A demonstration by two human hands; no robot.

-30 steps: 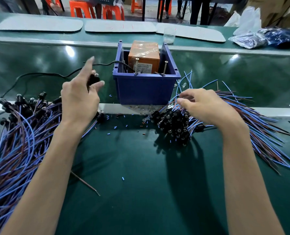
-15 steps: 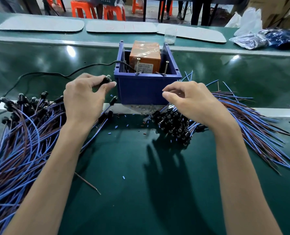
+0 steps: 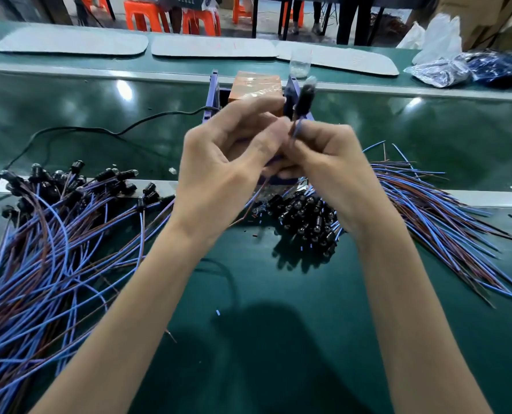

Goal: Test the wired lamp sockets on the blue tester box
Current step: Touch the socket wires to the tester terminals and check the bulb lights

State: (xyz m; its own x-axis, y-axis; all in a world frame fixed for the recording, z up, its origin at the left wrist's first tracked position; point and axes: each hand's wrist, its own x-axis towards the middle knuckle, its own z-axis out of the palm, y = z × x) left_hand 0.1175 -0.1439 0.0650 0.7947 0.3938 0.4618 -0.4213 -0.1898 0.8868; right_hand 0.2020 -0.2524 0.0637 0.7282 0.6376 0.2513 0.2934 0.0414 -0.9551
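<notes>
Left of the grip, a pile (image 3: 54, 234) of wired sockets lies fanned on the green bench (image 3: 278, 348). Their black heads point away from the person, and the blue and brown leads trail back. Behind that pile, a black cable (image 3: 99, 131) runs across the bench to the blue box (image 3: 213, 97).

The left hand (image 3: 219, 171) is raised in front of the box with its fingers curled. Its thumb and forefinger tips close on the leads of one socket (image 3: 304, 98). This socket stands upright just above the grip and is blurred. The right hand (image 3: 335, 171) meets the left at the same point and pinches the same leads just below the socket body.

The box stands directly behind the grip, largely hidden by both hands. An orange unit (image 3: 257, 85) sits inside it. Below and right of the grip lies a second pile (image 3: 305, 222), its leads spreading rightward. A clear cup (image 3: 300, 65) stands beyond the grip, with plastic bags (image 3: 446, 70) at far right.
</notes>
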